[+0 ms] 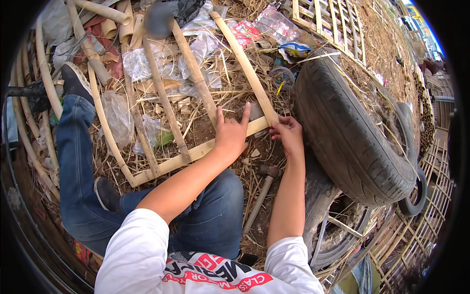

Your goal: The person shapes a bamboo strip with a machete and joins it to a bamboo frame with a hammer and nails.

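Note:
A bamboo frame of several long slats lies in front of me, joined along its near side by a crosswise bamboo slat (196,151). My left hand (230,134) grips this crosswise slat, two fingers stretched forward and the others curled over it. At the right corner, my right hand (289,136) pinches the crosswise slat's end where it meets the outermost long slat (245,63). Its fingers partly hide that joint. Between my forearms a hammer (258,203) rests on the ground, head pointing away from me.
Close on the right stands a big worn tire (352,134). Plastic wrappers (139,63) and dry straw litter the ground beneath the frame. Bamboo lattice panels (338,22) lie at the far right, and loose bamboo poles (46,73) at the left by my outstretched leg (76,161).

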Available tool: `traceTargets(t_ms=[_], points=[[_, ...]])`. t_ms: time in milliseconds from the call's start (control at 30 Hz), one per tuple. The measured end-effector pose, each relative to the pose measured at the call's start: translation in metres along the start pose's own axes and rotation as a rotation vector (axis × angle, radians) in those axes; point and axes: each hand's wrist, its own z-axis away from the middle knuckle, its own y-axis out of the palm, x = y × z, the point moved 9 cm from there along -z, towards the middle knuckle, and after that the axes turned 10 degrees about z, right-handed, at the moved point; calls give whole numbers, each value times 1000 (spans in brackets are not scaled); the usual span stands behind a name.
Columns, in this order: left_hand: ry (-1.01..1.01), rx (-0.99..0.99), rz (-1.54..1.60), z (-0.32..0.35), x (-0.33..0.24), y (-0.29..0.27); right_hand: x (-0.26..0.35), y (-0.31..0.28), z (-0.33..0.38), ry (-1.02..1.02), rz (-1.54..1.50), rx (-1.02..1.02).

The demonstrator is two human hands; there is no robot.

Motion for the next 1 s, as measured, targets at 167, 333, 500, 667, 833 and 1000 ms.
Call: traceTargets(t_ms=[167,333,500,667,833,1000], points=[[22,52,-153,5,10,2,5,3,0,-81,235,8],[-5,34,-208,7,21,6,5,14,0,-236,309,-74],[-7,8,-242,6,22,11,15,14,15,-223,303,-139],[-45,94,-184,5,23,13,20,17,20,-212,378,-128],[-20,110,-157,5,22,14,10,16,14,-219,317,-109],[7,72,-121,6,21,11,38,19,19,-368,611,-171]])
